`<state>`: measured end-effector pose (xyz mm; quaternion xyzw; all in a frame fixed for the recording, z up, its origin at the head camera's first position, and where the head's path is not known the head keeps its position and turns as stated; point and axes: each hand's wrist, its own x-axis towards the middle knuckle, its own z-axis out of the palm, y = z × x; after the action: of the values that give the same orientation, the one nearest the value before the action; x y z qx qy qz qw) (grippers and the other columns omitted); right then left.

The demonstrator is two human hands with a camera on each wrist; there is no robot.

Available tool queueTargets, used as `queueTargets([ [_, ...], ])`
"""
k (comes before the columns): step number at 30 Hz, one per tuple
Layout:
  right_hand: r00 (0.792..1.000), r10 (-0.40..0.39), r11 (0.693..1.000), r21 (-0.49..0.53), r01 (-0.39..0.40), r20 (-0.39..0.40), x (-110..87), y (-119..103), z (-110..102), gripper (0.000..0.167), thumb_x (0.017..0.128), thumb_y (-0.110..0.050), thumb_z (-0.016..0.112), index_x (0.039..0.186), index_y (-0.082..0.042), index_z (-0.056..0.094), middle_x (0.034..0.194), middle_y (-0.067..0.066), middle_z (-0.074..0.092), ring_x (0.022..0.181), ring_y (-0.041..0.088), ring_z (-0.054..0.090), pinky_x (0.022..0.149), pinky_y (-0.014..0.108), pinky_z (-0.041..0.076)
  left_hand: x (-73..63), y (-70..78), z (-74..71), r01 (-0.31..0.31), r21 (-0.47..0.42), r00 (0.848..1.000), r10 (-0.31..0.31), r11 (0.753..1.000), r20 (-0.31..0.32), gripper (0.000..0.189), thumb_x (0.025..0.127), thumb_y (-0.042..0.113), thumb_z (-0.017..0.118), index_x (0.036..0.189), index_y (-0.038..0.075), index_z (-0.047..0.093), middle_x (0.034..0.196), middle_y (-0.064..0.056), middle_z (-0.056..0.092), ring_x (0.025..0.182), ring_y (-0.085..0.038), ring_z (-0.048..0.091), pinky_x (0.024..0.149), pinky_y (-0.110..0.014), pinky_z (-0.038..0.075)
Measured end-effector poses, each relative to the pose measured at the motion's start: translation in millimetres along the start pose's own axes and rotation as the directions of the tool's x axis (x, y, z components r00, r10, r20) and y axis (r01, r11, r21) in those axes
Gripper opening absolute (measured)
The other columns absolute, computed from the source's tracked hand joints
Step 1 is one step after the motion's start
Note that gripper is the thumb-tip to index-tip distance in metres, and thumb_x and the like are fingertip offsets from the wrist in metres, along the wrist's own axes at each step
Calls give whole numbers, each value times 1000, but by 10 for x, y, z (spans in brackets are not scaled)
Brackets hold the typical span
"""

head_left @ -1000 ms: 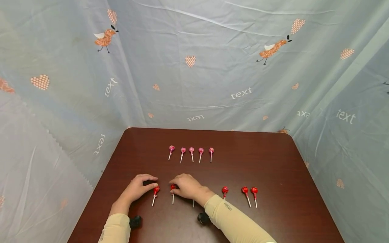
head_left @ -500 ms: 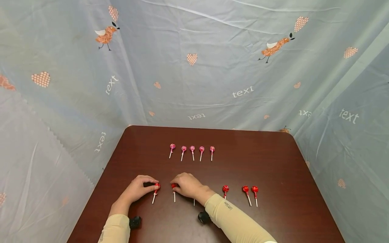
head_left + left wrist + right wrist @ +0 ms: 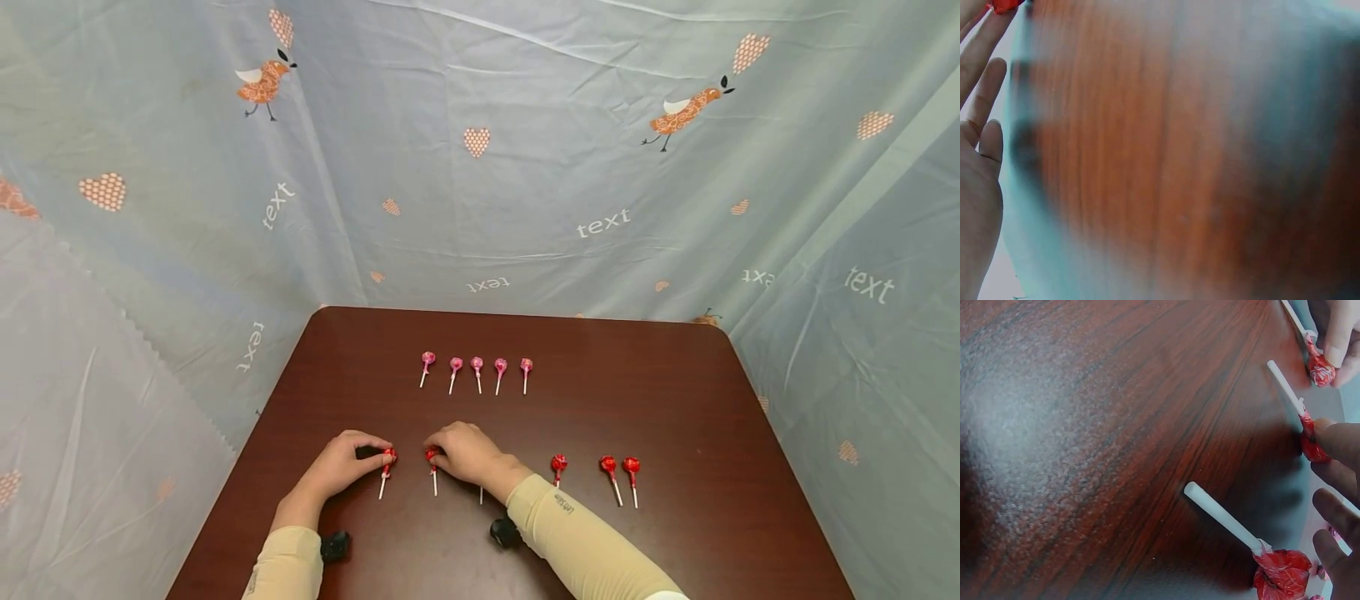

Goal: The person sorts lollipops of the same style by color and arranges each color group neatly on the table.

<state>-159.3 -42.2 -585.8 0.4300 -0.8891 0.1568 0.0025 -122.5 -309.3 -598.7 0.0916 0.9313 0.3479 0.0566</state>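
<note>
My left hand pinches the wrapped head of a red lollipop at the left end of the near row, between thumb and index finger. Its white stick points toward me. My right hand pinches the head of the neighbouring red lollipop, stick also toward me. Under my right wrist lies a third red lollipop; in the head view only its stick shows. The left wrist view catches just a red scrap of wrapper at the fingertips.
Three more red lollipops lie to the right of my right forearm. Several pink lollipops form a row farther back on the brown table. A patterned cloth hangs behind and at both sides.
My left thumb and index finger have come together on the leftmost lollipop, which has shifted slightly away from me. The right hand keeps its pinch, almost still. The head view has tilted slightly.
</note>
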Motion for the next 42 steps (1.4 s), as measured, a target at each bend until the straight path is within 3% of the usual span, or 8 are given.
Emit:
queueTargets([
  [5,999,36,999,13,-36,6,6,32,-2,16,92,-28,72,105,-20,77,97,-11,71,94,7,65,88,26,49,149,43,-12,-2,-3,1000,2,1000,9,26,84,43,78,102,25,79,102,11,70,107,-22,59,96,-50,45],
  [12,998,57,998,30,-57,3,1,68,-25,13,90,-29,74,101,-22,78,94,-14,71,92,5,65,85,25,50,518,134,-74,-65,-2,998,65,998,16,28,88,37,76,108,17,78,108,2,71,111,-28,60,98,-53,45],
  [18,997,70,996,49,-70,12,11,52,-45,13,91,-28,73,100,-20,78,92,-13,71,90,5,65,85,25,50,836,207,-108,-48,-9,999,48,999,24,34,89,38,75,114,14,76,114,-3,70,113,-29,60,98,-53,45],
  [23,997,77,995,60,-78,18,29,17,-68,13,91,-28,74,100,-19,78,92,-13,71,89,5,65,85,24,50,1018,216,-111,-30,-36,999,31,999,24,33,89,35,75,115,14,76,117,-4,69,116,-30,59,99,-53,44],
  [34,996,86,992,86,-87,21,51,27,-81,11,90,-29,75,96,-21,77,87,-16,69,83,2,63,80,22,50,1116,152,-96,23,-38,999,-21,999,44,32,90,37,74,115,16,76,118,-6,68,117,-31,58,99,-53,44],
  [42,987,161,978,129,-163,25,132,187,-155,16,92,-28,73,105,-19,77,97,-13,71,95,6,65,89,24,48,1136,49,-43,22,-39,999,-21,999,43,32,90,38,73,114,17,76,117,-5,69,114,-30,59,97,-52,46],
])
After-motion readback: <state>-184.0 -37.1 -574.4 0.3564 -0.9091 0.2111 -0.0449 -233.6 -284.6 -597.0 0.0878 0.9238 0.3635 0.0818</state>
